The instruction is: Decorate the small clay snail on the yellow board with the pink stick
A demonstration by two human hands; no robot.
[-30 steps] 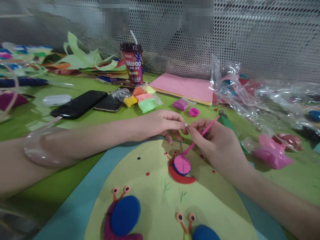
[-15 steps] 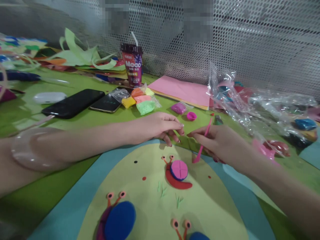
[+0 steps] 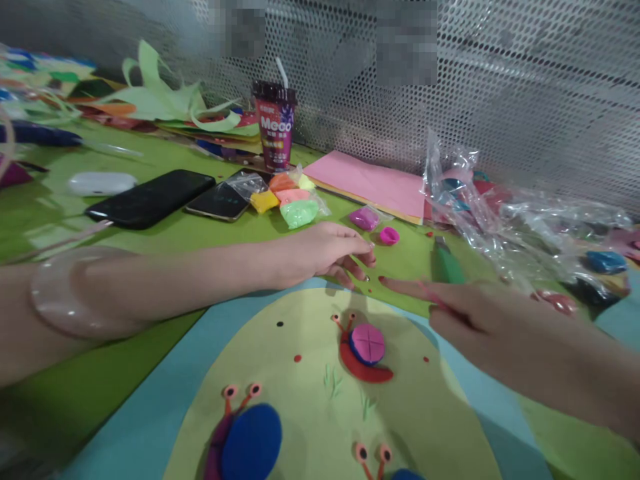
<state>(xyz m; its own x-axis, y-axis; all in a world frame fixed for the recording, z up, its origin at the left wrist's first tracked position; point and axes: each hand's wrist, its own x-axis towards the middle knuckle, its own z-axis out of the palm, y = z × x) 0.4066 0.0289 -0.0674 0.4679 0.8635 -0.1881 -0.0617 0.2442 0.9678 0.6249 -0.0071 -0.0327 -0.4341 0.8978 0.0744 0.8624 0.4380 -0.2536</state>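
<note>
My left hand [image 3: 327,257] rests at the top edge of the paper picture [image 3: 400,413], fingers loosely bent and apart, holding nothing I can see. My right hand [image 3: 475,320] points its index finger toward the left fingertips; its other fingers are curled. A sliver of the pink modelling tool [image 3: 431,292] shows at that hand, the rest hidden. Between the hands a tiny red bit [image 3: 370,291] lies on the table. On the picture, a red clay snail [image 3: 363,370] has a round pink-and-blue shell scored with a cross. Nearer me are a snail with a blue shell [image 3: 253,440] and another partly cut off.
Behind my hands lie bagged colored clay [image 3: 299,212], a purple clay packet [image 3: 364,218] and a small magenta cap [image 3: 389,235]. Two phones [image 3: 153,198] are at the left, and a Meco cup [image 3: 275,127] with a straw stands behind. A green-handled cutter [image 3: 447,260] and plastic bags [image 3: 470,200] are at the right.
My right hand has turned and shifted right, its index finger now stretched out; the pink tool, upright in its grip before, is mostly hidden. My left hand stays nearly in place.
</note>
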